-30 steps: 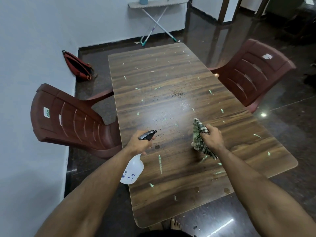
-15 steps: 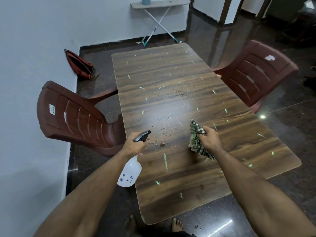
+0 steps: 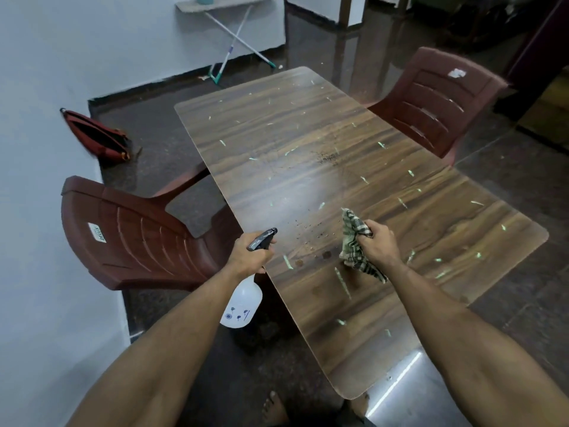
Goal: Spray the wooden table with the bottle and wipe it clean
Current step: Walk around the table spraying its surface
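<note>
The wooden table (image 3: 308, 124) stretches away from me, strewn with pale green scraps and dark crumbs. My left hand (image 3: 251, 254) grips a white spray bottle (image 3: 243, 303) by its black trigger head, at the table's left edge, nozzle aimed over the tabletop. A faint mist hangs over the table's middle. My right hand (image 3: 377, 245) clutches a bunched checked cloth (image 3: 354, 241) just above the near part of the table.
A dark red plastic chair (image 3: 132, 238) stands at the table's left, another chair (image 3: 437, 100) at the right. A red bag (image 3: 95, 137) leans on the left wall. An ironing board (image 3: 234, 29) stands at the back. My bare foot (image 3: 274, 408) shows below.
The view has turned, so the table now runs diagonally. Both hands stay in much the same place over the near table. A haze of spray now shows over the middle.
</note>
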